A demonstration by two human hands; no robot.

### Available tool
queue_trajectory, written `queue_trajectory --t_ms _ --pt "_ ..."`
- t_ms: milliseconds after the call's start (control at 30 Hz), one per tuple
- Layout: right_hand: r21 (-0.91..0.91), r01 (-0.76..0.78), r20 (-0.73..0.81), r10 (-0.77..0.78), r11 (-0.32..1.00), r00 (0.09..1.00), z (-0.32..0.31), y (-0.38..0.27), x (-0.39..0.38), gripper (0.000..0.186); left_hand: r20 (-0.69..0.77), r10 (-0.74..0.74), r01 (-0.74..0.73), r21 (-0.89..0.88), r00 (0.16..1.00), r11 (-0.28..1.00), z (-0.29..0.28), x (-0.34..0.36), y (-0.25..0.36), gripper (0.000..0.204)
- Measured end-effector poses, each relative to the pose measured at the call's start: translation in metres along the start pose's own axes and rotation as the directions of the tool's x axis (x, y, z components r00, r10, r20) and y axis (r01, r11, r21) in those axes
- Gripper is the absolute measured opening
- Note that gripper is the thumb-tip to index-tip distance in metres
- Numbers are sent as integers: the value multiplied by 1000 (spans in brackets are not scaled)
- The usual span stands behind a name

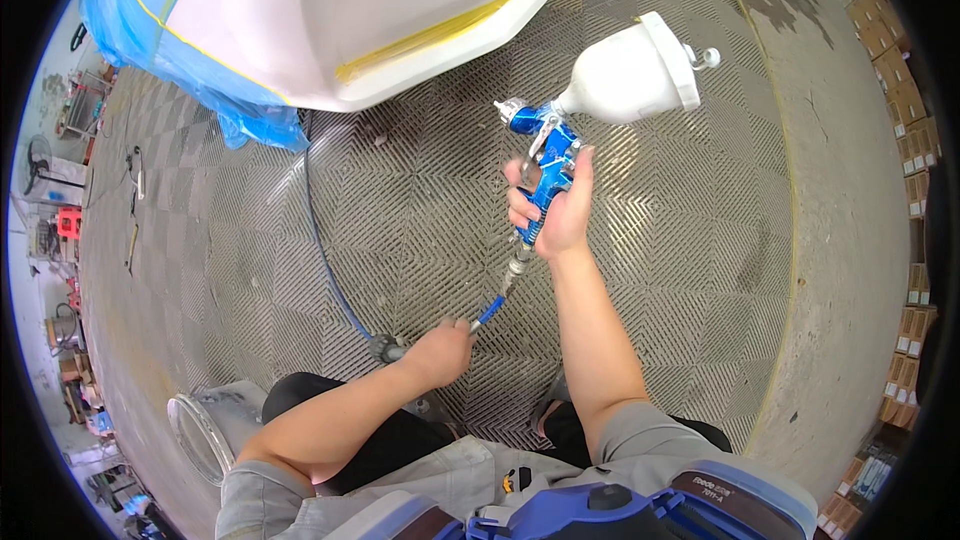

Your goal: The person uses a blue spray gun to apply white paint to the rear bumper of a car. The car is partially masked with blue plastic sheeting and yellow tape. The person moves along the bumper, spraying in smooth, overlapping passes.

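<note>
right hand [560, 215] grips the blue spray gun [545, 160]; left hand [440, 350] pinches its air hose [490, 312] below. hold both steady.

A blue hose [322, 260] lies (curving) on the grated floor [680, 240].

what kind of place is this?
Most likely a paint or body shop. The right hand holds a blue spray gun with a white cup. A white panel masked with blue film sits above a grated floor.
</note>
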State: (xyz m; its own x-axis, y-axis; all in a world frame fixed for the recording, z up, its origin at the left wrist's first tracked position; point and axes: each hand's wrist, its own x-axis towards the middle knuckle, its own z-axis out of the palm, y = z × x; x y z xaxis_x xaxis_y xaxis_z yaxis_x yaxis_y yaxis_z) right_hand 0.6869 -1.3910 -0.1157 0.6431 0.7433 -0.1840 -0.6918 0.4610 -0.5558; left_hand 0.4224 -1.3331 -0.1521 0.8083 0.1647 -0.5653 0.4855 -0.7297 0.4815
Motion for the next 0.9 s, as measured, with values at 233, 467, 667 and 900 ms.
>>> queue_trajectory --t_ms 233,467,667,900 --pt "10 19 -72 -19 1000 997 16 -22 -9 73 -13 181 -181 21 983 983 -28 -3 11 44" --pt "-122 95 -81 -106 988 991 16 -71 -1 72 -194 92 -54 194 977 980 -117 -121 9 46" --pt "-234 232 -71 -254 944 965 15 -89 7 75 -311 362 -260 324 879 910 -107 -203 -40 30" --pt "-278 199 -178 -254 940 950 62 -110 -3 73 -139 448 -451 14 883 892 -116 -190 -59 24"
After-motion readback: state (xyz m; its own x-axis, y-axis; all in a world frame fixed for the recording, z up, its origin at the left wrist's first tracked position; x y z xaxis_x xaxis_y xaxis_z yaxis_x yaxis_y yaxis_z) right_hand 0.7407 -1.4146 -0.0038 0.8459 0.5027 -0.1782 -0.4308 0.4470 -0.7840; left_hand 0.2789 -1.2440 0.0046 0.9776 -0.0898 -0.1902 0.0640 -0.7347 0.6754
